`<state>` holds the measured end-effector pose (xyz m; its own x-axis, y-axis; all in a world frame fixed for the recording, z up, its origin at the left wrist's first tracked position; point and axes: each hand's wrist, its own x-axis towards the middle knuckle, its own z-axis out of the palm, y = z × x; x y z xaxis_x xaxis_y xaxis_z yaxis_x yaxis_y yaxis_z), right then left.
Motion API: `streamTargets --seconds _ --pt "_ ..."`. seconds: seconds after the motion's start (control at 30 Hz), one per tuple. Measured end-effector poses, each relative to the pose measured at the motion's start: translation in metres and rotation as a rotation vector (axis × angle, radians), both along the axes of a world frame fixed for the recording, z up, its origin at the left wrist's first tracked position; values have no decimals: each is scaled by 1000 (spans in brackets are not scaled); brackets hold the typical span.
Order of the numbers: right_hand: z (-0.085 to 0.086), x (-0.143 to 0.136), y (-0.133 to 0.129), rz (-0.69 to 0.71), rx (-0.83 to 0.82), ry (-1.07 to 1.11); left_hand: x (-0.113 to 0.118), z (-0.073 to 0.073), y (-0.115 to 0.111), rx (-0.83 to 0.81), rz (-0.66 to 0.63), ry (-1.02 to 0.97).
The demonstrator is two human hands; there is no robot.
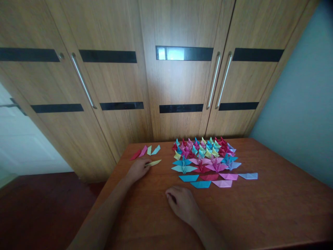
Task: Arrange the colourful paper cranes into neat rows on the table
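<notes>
My left hand (137, 169) is closed on a yellow folded paper strip (155, 162), whose pointed end sticks out to the right. Just beyond that hand lie a red folded strip (135, 155), a pink one (143, 151), a pale yellow one (149, 150) and a light blue one (156, 149). My right hand (183, 205) rests on the tabletop with its fingers curled in loosely, and nothing shows in it. Ahead of it are flat folded strips, among them a blue strip (201, 184) and a pink strip (222, 183).
Several rows of colourful origami cranes (200, 149) stand close together at the back of the wooden table (273, 208). Behind the table rises a wooden wardrobe (179, 83) with metal handles. A pale wall (299, 114) is on the right, a white door (23, 142) on the left.
</notes>
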<state>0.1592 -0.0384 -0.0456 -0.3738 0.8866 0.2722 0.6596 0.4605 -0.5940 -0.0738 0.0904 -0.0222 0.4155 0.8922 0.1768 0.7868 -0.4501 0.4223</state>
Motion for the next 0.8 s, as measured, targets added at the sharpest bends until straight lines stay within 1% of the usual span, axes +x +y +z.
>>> streamTargets --seconds 0.07,0.13,0.2,0.3,0.4,0.47,0.57,0.7,0.8 --pt "0 0 1 -17 -7 60 4 0 -5 -29 2 -47" --pt "-1 1 4 -49 -9 165 13 2 -13 -64 2 -122" --pt "-2 3 7 -97 -15 299 27 7 -23 -146 -6 -281" --pt "-4 6 10 -182 -58 497 51 16 -42 -329 -53 -565" --pt "-6 8 12 -220 -117 681 74 19 -60 -419 -114 -679" --pt "-8 8 14 -224 -148 778 85 16 -70 -438 -140 -689" --pt "-14 9 18 -262 -188 838 95 5 -81 -440 -157 -685" --pt "-20 10 21 -313 -200 764 99 -12 -87 -454 -132 -744" --pt "-19 11 21 -323 -196 712 99 -20 -87 -490 -93 -786"
